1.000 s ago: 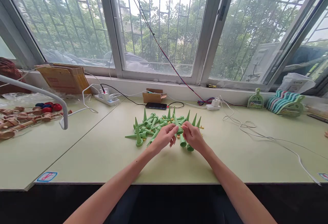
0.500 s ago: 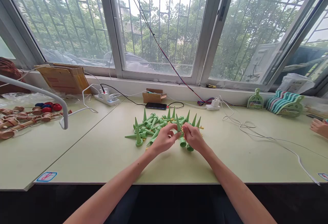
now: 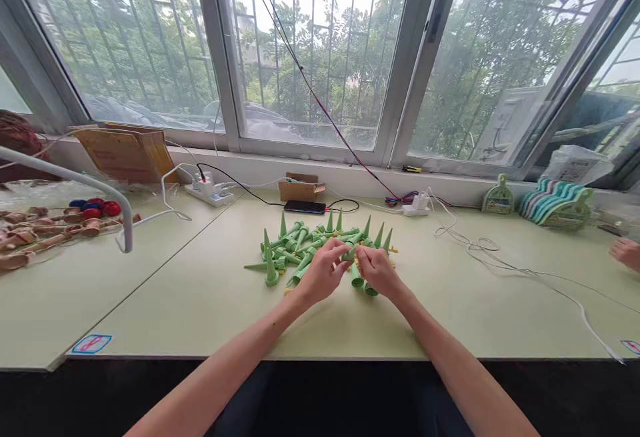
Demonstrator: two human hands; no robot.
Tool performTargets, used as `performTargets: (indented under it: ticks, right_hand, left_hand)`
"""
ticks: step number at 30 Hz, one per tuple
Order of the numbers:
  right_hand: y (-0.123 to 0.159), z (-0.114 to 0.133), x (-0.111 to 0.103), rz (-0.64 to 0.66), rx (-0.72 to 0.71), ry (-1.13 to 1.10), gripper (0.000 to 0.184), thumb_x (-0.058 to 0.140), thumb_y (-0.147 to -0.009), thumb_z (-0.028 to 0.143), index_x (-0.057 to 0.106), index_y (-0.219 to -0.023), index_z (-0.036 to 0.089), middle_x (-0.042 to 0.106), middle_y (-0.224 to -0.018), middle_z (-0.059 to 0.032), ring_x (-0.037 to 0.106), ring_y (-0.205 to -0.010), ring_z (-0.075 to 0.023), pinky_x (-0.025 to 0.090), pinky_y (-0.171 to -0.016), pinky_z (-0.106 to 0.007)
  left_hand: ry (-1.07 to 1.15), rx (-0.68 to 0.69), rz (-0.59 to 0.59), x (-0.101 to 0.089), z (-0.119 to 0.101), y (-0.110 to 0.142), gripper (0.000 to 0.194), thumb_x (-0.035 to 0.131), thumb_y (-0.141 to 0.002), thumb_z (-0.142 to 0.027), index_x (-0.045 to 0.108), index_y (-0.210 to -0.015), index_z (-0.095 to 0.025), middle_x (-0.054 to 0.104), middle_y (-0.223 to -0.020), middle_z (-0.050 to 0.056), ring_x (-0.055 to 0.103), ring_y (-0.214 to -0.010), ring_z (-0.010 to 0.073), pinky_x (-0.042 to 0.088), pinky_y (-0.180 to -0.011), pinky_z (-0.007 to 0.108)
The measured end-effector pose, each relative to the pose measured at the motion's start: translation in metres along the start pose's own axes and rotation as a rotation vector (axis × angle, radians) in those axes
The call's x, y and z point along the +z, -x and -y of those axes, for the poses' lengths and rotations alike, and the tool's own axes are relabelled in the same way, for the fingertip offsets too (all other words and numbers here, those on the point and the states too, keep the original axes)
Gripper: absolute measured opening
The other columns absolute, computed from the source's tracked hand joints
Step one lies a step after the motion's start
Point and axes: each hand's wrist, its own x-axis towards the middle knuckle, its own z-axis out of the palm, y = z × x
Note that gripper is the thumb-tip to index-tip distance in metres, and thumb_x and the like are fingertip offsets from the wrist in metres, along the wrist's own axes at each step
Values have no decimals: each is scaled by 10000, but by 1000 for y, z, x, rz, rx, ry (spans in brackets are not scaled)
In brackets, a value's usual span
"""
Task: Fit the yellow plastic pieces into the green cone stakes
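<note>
In front of the phone (image 3: 305,207) and slightly to its right, the left hand (image 3: 323,271) pinches a green cone (image 3: 349,255) between thumb and fingers. The right hand (image 3: 379,270) meets it there, fingers curled inward; I cannot tell what they grip. More green cones (image 3: 300,240) crowd the tabletop (image 3: 210,297) before the phone.

Pale green bench (image 3: 200,310), split by a seam (image 3: 167,264) at left. Directly on it: green cones (image 3: 271,273) in a cluster, some upright, others on their sides; behind them, phone (image 3: 305,207) and box (image 3: 296,191); left, wooden toys (image 3: 15,262) and power strip (image 3: 217,197); right, white cable (image 3: 523,269) and dustpans (image 3: 567,211).
</note>
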Motion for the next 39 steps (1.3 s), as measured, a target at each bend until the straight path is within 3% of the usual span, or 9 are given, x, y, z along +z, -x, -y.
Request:
performTargets:
  ticks: [8,15,19,25,29,33,39]
  right_hand:
    - [0,-1,2,1,-17,-18,480,319,-1021,472,433,-638,206,466,-531,19,424,-499,-124,302,-525,-270]
    - [-1,0,0,-25,-32,10,481,323,-1022,483,424,-641,208,467,-545,21,415,-506,-122,307,-535,-267]
    - [-1,1,-1,-80,-26,-12,457,345,-1016,488,410,-659,211,467,-562,26,414,-509,-118,314,-529,-257]
    - [-1,3,-3,-123,-24,-40,453,348,-1013,498,411,-667,213,459,-570,30,411,-501,-115,331,-527,-250]
    - [0,4,-3,-83,-51,-58,450,347,-1012,499,397,-666,217,459,-571,33,415,-512,-118,344,-542,-248]
    - [0,4,-3,-61,-64,-57,438,357,-1010,492,388,-669,218,451,-579,34,405,-528,-121,340,-553,-247]
    - [-1,3,-3,-42,-46,-42,407,353,-1015,471,389,-697,219,444,-587,41,384,-528,-118,316,-540,-245]
  left_hand:
    - [-42,-10,-29,1,-2,-1,121,523,-915,-198,628,-977,-200,549,-997,53,541,-672,84,491,-527,185]
    - [-10,-101,-56,-2,-10,-3,125,555,-888,-238,610,-993,-199,552,-1036,64,597,-673,92,529,-541,210]
    - [90,-213,-93,-2,-9,-4,232,595,-849,-293,551,-1056,-199,551,-1092,77,600,-648,95,508,-463,202]
    - [459,-446,-75,-4,-13,-8,350,555,-875,-504,481,-1001,-187,526,-736,-26,536,-478,91,453,-386,219]
    - [628,-544,19,-8,-21,-10,428,592,-851,-566,477,-995,-179,543,-662,-37,528,-478,95,437,-415,220]
    - [692,-530,71,-10,-24,-9,424,607,-850,-563,484,-971,-176,551,-637,-33,519,-491,95,435,-449,227]
    - [648,-502,60,-10,-20,-8,419,644,-824,-556,475,-925,-187,553,-671,-34,536,-493,93,430,-450,228]
